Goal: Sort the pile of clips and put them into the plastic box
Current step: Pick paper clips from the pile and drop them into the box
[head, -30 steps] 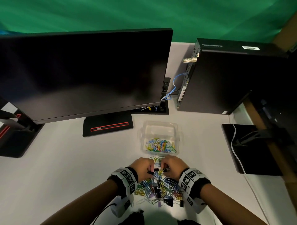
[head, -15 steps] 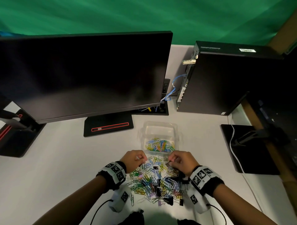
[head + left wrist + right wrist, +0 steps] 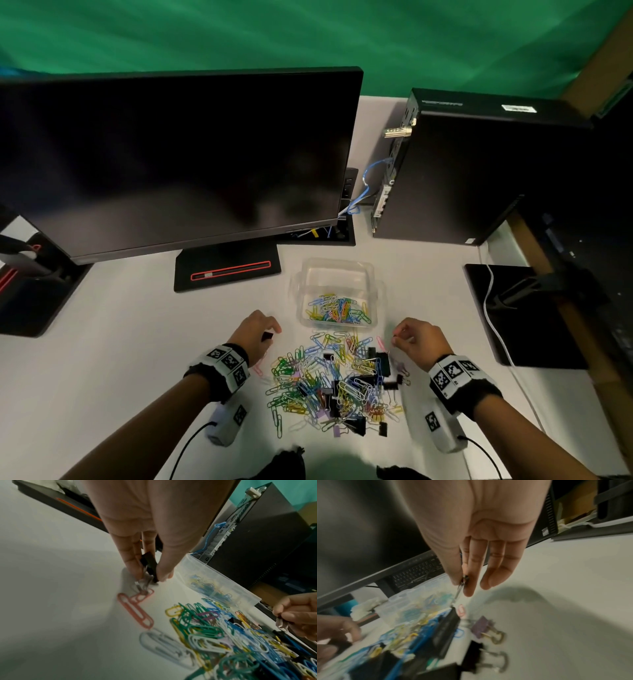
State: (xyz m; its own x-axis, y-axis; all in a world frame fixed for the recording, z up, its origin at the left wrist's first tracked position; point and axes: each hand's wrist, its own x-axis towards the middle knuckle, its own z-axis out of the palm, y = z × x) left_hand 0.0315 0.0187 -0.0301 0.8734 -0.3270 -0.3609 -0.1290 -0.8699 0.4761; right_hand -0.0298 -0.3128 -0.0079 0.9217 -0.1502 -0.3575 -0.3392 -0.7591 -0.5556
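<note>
Left hand point(image 3: 257, 329) has a small black binder clip point(image 3: 148, 564) pinched in its grip, right hand point(image 3: 420, 340) pinches a thin metal clip point(image 3: 460, 588), pile of clips point(image 3: 337, 380) on the tabletop point(image 3: 113, 346) just below the plastic box point(image 3: 337, 274).

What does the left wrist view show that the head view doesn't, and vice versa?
Only the left wrist view: the left hand pinching a small black binder clip with its wire handles on the white desk. Only the head view: the large black monitor, and the clear plastic box seen whole. Both: the pile of coloured paper clips, the box's contents, the right hand.
</note>
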